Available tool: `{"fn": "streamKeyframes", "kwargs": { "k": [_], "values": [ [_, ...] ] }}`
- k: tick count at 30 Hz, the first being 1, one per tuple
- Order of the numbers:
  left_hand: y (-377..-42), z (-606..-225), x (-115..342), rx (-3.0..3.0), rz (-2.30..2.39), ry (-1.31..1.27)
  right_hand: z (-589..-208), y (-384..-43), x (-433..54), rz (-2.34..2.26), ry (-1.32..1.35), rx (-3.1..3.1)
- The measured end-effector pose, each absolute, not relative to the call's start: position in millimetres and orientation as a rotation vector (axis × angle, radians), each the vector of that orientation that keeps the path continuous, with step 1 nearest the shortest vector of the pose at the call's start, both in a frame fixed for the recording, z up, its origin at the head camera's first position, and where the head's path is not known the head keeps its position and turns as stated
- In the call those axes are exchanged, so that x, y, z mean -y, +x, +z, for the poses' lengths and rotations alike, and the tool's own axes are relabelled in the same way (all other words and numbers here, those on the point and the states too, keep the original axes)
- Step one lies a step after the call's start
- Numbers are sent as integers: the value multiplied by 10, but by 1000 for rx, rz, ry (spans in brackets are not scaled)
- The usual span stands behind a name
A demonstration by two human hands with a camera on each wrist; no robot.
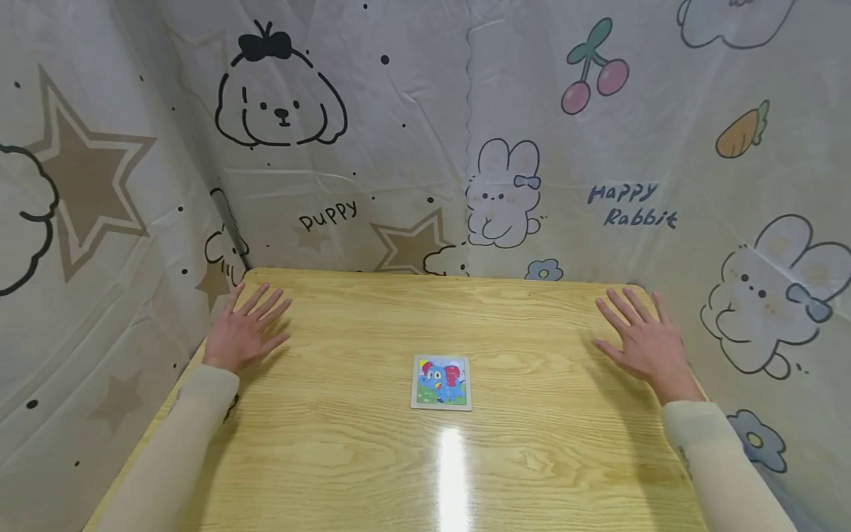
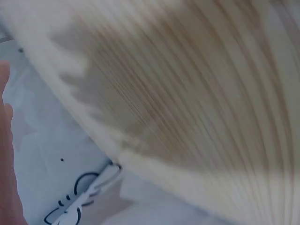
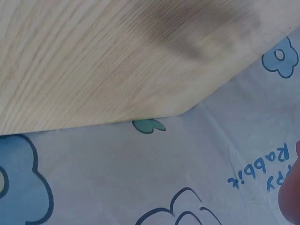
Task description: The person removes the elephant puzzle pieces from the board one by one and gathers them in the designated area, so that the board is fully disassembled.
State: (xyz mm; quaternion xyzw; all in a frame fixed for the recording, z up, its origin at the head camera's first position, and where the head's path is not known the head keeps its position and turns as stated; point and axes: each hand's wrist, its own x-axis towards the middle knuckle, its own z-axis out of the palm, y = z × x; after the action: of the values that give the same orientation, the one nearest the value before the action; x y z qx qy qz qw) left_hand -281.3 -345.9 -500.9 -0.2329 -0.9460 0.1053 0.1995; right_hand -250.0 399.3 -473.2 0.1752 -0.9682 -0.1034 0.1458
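- Elephant picture board point(image 1: 442, 382) lies flat near the middle of the wooden table point(image 1: 319, 458), between the two hands and well apart from both.
- Left hand point(image 1: 237, 336): fingers spread, holding nothing, at the table's far left corner. Its shadow on the wood suggests it is raised. The step in hand looks like a pause with hands clear; done well, the wrist would be loose and the fingers would hide nothing of the board.
- Centre: any reach would best come in low from both sides, fingertips on the pale rim point(image 1: 442, 407) rather than on the picture; I cannot tell whether the picture is made of loose pieces. Glare point(image 1: 453, 473) on the wood just nearer the person could make that near edge harder to judge.
- Right hand point(image 1: 651, 347): fingers spread too, nothing held, by the far right corner. Matching the left's height and pace should help avoid nudging the board askew.
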Motion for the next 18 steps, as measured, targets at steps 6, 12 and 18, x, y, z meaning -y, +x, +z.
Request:
{"fn": "streamKeyframes", "kwargs": {
  "k": [6,12,18],
  "values": [
    [-2811,-5055,3189,2763,99,-580,-4780,-2492,-3838,-197,496,2820],
    [-2756,-5121,2787,2947,-259,-506,-4808,-2453,-3482,43,498,2894],
    [-2639,-5143,2328,2973,-831,-462,-4835,-2384,-3109,329,520,2986]
  ]
}}
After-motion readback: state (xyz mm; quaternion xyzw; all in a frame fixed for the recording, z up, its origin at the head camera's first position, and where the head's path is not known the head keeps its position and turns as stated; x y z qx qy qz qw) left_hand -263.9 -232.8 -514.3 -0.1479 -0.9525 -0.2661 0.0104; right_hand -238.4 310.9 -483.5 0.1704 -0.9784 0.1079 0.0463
